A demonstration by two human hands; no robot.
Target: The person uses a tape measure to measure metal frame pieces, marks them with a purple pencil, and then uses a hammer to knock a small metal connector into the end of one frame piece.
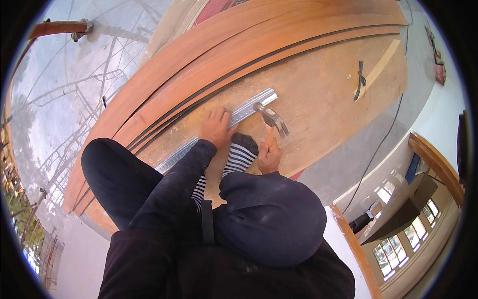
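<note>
A long silver metal channel [252,103] with dimpled sides lies slantwise on the wooden board. My left hand [215,126] holds it down, its fingers bent over the channel and its palm partly hidden by the dark sleeve. In my right hand [269,158] is a claw hammer [271,118], gripped by its wooden handle. The hammer's head is at the channel's far right end, its face close to the metal; whether they touch I cannot tell. Between my hands rests my foot in a striped sock [240,156], beside the channel.
Reddish-brown wooden planks [199,55] run along the far side of the worn board [318,94]. A pale wood strip [383,65] and a knotted black strap [360,79] lie at the right. A cable [381,139] crosses the grey floor. Scaffold-like shadows fall at the left.
</note>
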